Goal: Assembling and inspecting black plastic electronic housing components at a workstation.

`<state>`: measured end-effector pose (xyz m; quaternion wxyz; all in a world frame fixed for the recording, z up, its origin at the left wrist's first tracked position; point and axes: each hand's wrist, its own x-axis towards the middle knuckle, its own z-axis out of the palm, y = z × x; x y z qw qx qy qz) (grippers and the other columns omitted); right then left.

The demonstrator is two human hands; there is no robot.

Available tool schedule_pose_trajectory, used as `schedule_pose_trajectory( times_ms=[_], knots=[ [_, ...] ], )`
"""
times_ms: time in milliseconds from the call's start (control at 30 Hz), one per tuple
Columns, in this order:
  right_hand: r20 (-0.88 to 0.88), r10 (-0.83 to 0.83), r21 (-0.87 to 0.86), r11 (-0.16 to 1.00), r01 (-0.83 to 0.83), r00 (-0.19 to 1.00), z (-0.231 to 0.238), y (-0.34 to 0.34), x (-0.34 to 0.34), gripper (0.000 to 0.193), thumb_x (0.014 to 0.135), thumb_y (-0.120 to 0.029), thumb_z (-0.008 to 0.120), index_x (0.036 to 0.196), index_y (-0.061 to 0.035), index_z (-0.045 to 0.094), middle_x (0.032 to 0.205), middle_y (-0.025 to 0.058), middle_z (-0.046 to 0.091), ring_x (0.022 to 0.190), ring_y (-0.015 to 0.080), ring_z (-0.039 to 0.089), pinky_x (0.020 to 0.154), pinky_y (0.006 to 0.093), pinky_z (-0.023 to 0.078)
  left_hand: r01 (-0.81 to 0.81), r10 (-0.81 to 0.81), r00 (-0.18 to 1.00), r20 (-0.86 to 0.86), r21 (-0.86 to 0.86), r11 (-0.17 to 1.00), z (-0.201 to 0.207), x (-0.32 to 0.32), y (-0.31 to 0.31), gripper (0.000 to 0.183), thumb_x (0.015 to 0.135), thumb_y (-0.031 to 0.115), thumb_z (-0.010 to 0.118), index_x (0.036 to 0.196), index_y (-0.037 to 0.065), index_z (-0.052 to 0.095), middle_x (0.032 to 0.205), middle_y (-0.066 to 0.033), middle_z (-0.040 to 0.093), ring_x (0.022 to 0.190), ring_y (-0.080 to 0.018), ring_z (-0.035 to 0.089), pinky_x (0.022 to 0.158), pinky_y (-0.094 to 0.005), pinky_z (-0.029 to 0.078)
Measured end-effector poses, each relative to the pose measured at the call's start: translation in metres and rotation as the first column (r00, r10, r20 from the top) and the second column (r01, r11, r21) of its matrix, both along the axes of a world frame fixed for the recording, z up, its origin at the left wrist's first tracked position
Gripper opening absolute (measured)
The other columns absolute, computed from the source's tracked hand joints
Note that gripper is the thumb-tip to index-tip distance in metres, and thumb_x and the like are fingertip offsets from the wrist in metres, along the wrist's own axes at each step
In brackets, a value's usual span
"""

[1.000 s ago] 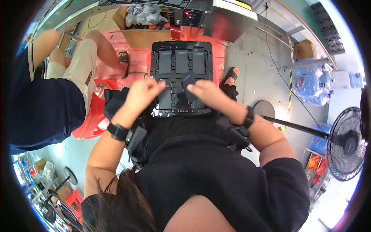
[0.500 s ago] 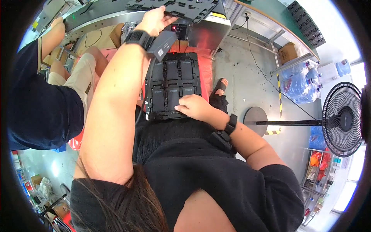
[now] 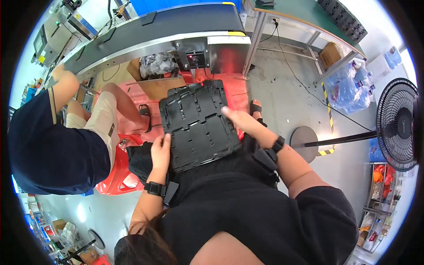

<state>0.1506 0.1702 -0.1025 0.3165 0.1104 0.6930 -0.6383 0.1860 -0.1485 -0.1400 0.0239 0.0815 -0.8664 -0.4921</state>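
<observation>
A black moulded plastic tray (image 3: 198, 123) lies slightly turned over my lap, its raised ribs and shallow pockets facing up. My left hand (image 3: 160, 152) closes on the tray's near left edge, thumb up and fingers partly hidden. At the right edge my right hand (image 3: 238, 119) grips the rim, fingertips lying over the border. Whatever lies beneath this tray is covered. No flat dark packs show in its pockets.
Ahead runs a conveyor belt (image 3: 176, 20) with a few thin dark pieces on it. A co-worker in a navy shirt (image 3: 57, 145) sits close on my left. A green-topped table (image 3: 300, 17) stands at the far right, a black fan (image 3: 397, 126) at my right.
My left hand has come down from the conveyor with the tray. It now covers the tray of dark packs on my lap. My right hand has shifted from the packs to the right edge.
</observation>
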Motion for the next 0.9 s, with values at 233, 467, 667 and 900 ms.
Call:
schedule_pose_trajectory(
  times_ms=[233, 467, 667, 900],
  knots=[
    [0.032, 0.384, 0.837, 0.495, -0.235, 0.923, 0.018, -0.038, -0.022, 0.071, 0.072, -0.067, 0.049, 0.095, -0.0016, 0.064, 0.089, 0.0124, 0.065, 0.087, 0.0272, 0.062, 0.071, 0.0370, 0.048, 0.138, -0.146, 0.989, 0.038, 0.156, 0.978, -0.018, -0.030, 0.010, 0.041, 0.087, 0.027, 0.052, 0.119, 0.001, 0.048, 0.098, -0.0235, 0.058, 0.093, -0.0358, 0.056, 0.084, -0.0386, 0.042],
    [0.189, 0.400, 0.818, 0.441, -0.369, 0.897, 0.006, -0.028, -0.009, 0.075, 0.078, -0.069, 0.037, 0.096, -0.0022, 0.065, 0.088, 0.0115, 0.065, 0.091, 0.0284, 0.061, 0.076, 0.0414, 0.046, 0.180, -0.180, 0.978, 0.106, 0.011, 0.984, -0.030, -0.046, 0.015, 0.039, 0.087, 0.023, 0.050, 0.120, 0.001, 0.048, 0.109, -0.0237, 0.056, 0.104, -0.0357, 0.053, 0.088, -0.0362, 0.041],
    [0.336, 0.522, 0.664, 0.459, -0.590, 0.784, 0.030, -0.013, -0.047, 0.077, 0.080, -0.069, 0.036, 0.087, 0.0023, 0.064, 0.076, 0.0159, 0.064, 0.073, 0.0278, 0.063, 0.062, 0.0370, 0.048, 0.173, -0.170, 0.983, 0.076, -0.037, 0.984, -0.042, -0.045, 0.008, 0.038, 0.088, 0.018, 0.049, 0.122, 0.000, 0.048, 0.108, -0.0132, 0.060, 0.100, -0.0196, 0.055, 0.088, -0.0290, 0.040],
    [-0.561, 0.443, 0.610, 0.793, -0.013, 0.699, 0.186, -0.026, -0.179, 0.063, 0.080, -0.060, 0.048, 0.071, 0.0009, 0.061, 0.069, 0.0123, 0.061, 0.061, 0.0191, 0.061, 0.051, 0.0307, 0.048, 0.542, -0.414, 0.837, 0.358, -0.432, 0.721, 0.040, -0.078, -0.010, 0.037, 0.084, 0.032, 0.053, 0.095, -0.003, 0.057, 0.088, -0.0256, 0.060, 0.087, -0.0395, 0.058, 0.076, -0.0427, 0.046]
  ],
)
